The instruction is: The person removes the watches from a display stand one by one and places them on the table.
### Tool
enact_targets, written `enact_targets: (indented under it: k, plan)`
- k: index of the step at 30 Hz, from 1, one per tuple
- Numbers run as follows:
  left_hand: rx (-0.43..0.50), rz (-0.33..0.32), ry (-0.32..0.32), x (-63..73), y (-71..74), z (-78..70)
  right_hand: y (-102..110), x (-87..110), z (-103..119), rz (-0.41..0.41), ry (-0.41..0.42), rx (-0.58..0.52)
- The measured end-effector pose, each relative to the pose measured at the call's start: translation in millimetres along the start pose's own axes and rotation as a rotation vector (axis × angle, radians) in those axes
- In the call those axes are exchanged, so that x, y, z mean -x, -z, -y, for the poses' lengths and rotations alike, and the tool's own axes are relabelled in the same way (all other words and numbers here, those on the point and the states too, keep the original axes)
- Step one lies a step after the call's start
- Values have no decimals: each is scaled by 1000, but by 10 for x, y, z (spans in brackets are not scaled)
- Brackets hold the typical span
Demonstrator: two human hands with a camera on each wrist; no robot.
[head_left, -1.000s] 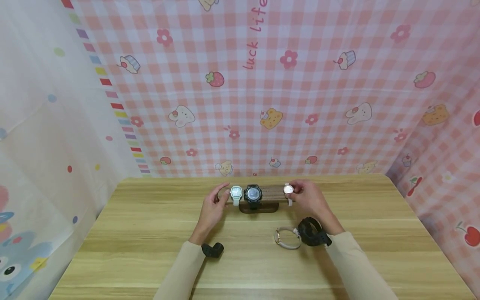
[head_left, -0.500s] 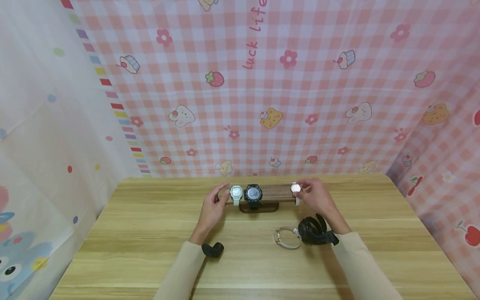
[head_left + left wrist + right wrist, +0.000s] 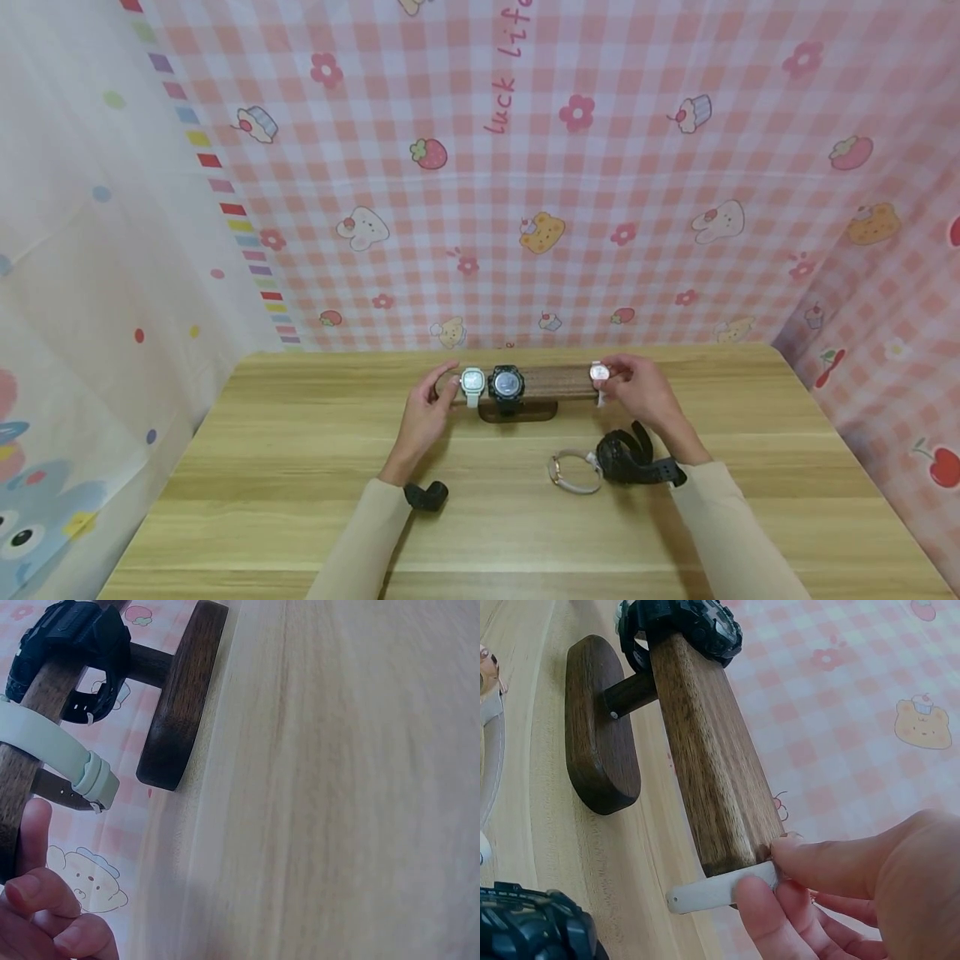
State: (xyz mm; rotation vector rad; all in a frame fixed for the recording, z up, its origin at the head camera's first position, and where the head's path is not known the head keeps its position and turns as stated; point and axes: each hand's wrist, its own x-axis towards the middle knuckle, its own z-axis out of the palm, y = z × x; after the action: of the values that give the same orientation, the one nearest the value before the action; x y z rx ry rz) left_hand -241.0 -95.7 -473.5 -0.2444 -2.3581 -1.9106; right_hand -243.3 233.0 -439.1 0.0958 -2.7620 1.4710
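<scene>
A dark wooden watch stand (image 3: 557,382) stands near the table's far edge, its bar raised on a short post above an oval base (image 3: 600,735). My left hand (image 3: 423,417) grips the bar's left end, thumb in front. Beside that thumb a mint-green watch (image 3: 472,382) is strapped round the bar. A black digital watch (image 3: 507,384) sits to its right. At the bar's right end my right hand (image 3: 641,393) pinches a white watch (image 3: 599,372) between thumb and fingers. Its pale strap (image 3: 712,892) lies across the bar's end face in the right wrist view.
On the wooden table (image 3: 487,542), in front of the stand, lie a thin-strapped watch with a gold-coloured case (image 3: 573,473) and a bulky black watch (image 3: 617,455), close under my right forearm. Behind the table hangs a pink checked cloth (image 3: 480,208).
My right hand has moved right along the bar with the white watch, from on the bar to its right end. The left hand keeps its place at the left end.
</scene>
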Motion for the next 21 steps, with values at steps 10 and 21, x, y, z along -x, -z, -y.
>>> enact_targets:
  k: [10,21]
  plan:
    - [-22,-9,7,-36,-10,97,44,10,-2,-3,-34,-51]
    - [-22,-40,-24,-126,-34,355,90,16,-2,-22,-14,-52]
